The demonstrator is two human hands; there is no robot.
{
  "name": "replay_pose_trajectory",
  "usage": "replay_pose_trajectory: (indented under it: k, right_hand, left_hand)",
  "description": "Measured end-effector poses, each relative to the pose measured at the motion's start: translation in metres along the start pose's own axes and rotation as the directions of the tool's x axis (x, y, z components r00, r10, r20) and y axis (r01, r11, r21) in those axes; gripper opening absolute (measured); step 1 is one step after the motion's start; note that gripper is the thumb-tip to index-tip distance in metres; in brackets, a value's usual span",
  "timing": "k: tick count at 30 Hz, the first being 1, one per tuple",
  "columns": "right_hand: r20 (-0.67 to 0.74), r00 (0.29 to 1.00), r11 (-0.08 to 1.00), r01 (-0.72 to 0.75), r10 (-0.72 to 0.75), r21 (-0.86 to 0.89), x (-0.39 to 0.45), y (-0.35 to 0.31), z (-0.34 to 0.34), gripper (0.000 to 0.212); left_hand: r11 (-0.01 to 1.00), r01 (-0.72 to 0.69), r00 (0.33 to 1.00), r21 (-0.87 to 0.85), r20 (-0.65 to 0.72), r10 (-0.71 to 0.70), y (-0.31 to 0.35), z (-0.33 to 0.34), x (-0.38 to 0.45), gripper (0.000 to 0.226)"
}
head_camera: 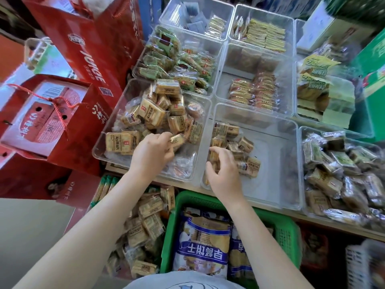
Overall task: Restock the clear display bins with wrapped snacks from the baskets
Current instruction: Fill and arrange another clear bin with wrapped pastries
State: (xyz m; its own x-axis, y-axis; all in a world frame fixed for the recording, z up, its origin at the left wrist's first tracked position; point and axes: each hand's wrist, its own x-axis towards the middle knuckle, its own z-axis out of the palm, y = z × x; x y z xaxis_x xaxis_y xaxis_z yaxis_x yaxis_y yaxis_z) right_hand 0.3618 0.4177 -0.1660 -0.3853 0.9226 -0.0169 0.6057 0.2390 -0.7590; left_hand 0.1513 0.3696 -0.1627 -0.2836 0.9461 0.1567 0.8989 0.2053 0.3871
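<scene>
From the head view, the person leans over a shelf of clear bins, both hands busy. The left hand [153,152] reaches into the full bin [100,149] at the shelf's front left corner, its fingers curled and pinching one small wrapped cracker pack [177,139] near the bin's right wall. The right hand [224,171] is in the neighbouring bin [277,197], fingers curled round a pack or two against its left wall, beside a small cluster of packs [239,147] already lying there.

I would judge the job about midway: the left bin is heaped, the back rows hold stock, but the right hand's bin is mostly bare floor (the whole right half shows through). Plenty is left to go in. Below the shelf's front edge, a loose pile of the same cracker packs [143,224] waits, and a green basket [285,232] holds large blue biscuit bags [203,245].

Red gift bags [62,130] crowd the shelf's left edge, close to the left forearm. A bin of dark-wrapped snacks [343,174] sits at the front right. Nothing blocks the half-empty bin itself; the basket rim under the right forearm is the nearest thing to catch.
</scene>
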Motion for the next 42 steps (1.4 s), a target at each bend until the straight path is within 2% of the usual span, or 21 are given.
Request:
replay_pose_trajectory:
  k: [2, 4, 5, 7, 9, 11, 13, 15, 17, 19, 22, 28, 31, 34, 36, 38, 40, 42]
  right_hand:
    - [0.030, 0.992, 0.990, 0.126, -0.124, -0.062, -0.002, -0.003, -0.007, 0.058]
    - [0.116, 0.963, 0.946, 0.260, -0.241, -0.193, -0.001, -0.007, -0.012, 0.074]
    - [0.148, 0.948, 0.917, 0.313, -0.283, -0.246, -0.002, -0.007, -0.014, 0.075]
    - [0.141, 0.938, 0.899, 0.344, -0.317, -0.273, -0.002, -0.005, -0.019, 0.061]
    - [0.115, 0.960, 0.921, 0.278, -0.256, -0.274, 0.000, 0.004, -0.033, 0.044]
    - [0.068, 0.988, 0.939, 0.151, -0.137, -0.309, 0.004, 0.025, -0.047, 0.040]
    - [-0.046, 0.999, 0.929, -0.033, 0.017, -0.369, 0.010, 0.053, -0.060, 0.044]
    - [-0.122, 0.971, 0.863, -0.239, 0.206, -0.445, 0.015, 0.085, -0.066, 0.048]
    - [-0.071, 0.927, 0.791, -0.352, 0.368, -0.501, 0.017, 0.109, -0.065, 0.045]
    - [0.062, 0.884, 0.767, -0.365, 0.464, -0.528, 0.018, 0.118, -0.060, 0.043]
    - [0.135, 0.865, 0.779, -0.355, 0.483, -0.517, 0.018, 0.113, -0.051, 0.052]
    - [0.066, 0.873, 0.775, -0.391, 0.483, -0.497, 0.010, 0.105, -0.045, 0.054]
    - [0.063, 0.874, 0.777, -0.392, 0.481, -0.492, 0.010, 0.105, -0.045, 0.053]
    - [0.067, 0.871, 0.780, -0.398, 0.486, -0.482, 0.010, 0.108, -0.046, 0.054]
    - [0.051, 0.885, 0.790, -0.386, 0.463, -0.477, 0.010, 0.109, -0.046, 0.061]
    - [0.011, 0.934, 0.836, -0.314, 0.356, -0.450, 0.008, 0.103, -0.044, 0.076]
    - [0.008, 0.992, 0.916, -0.114, 0.127, -0.385, 0.002, 0.085, -0.041, 0.085]
    - [0.060, 0.991, 0.920, 0.133, -0.119, -0.369, -0.009, 0.059, -0.033, 0.086]
  left_hand:
    - [0.988, -0.110, 0.994, -0.112, 0.006, 0.111, 0.013, -0.017, -0.007, 0.037]
    - [0.950, -0.214, 0.973, -0.226, 0.034, 0.227, 0.031, -0.024, -0.014, 0.043]
    - [0.931, -0.243, 0.963, -0.273, 0.046, 0.265, 0.042, -0.023, -0.018, 0.044]
    - [0.906, -0.253, 0.958, -0.339, 0.045, 0.284, 0.059, -0.013, -0.025, 0.044]
    - [0.903, -0.225, 0.967, -0.366, 0.031, 0.253, 0.066, 0.002, -0.029, 0.045]
    - [0.928, -0.148, 0.980, -0.343, 0.077, 0.184, 0.061, 0.015, -0.029, 0.052]
    - [0.969, -0.017, 0.984, -0.247, 0.166, 0.059, 0.049, 0.024, -0.029, 0.061]
    - [0.995, 0.089, 0.965, -0.049, 0.252, -0.074, 0.037, 0.032, -0.029, 0.068]
    - [0.978, 0.173, 0.925, 0.115, 0.321, -0.201, 0.028, 0.040, -0.028, 0.070]
    - [0.955, 0.261, 0.886, 0.142, 0.356, -0.296, 0.021, 0.043, -0.025, 0.067]
    - [0.944, 0.313, 0.875, 0.107, 0.352, -0.331, 0.015, 0.046, -0.018, 0.064]
    - [0.899, 0.383, 0.840, 0.212, 0.326, -0.435, 0.006, 0.052, 0.002, 0.065]
    - [0.920, 0.329, 0.896, 0.214, 0.237, -0.376, 0.008, 0.049, 0.002, 0.058]
    - [0.967, 0.231, 0.968, 0.106, 0.075, -0.239, 0.016, 0.037, -0.012, 0.054]
    - [0.988, 0.154, 0.987, -0.024, -0.038, -0.155, 0.029, 0.028, -0.025, 0.051]
    - [0.982, 0.095, 0.994, -0.163, -0.035, -0.102, 0.047, 0.021, -0.034, 0.047]
    - [0.963, 0.088, 0.996, -0.256, 0.022, -0.085, 0.063, 0.017, -0.033, 0.046]
    - [0.944, 0.081, 0.994, -0.321, 0.093, -0.054, 0.076, 0.017, -0.027, 0.049]
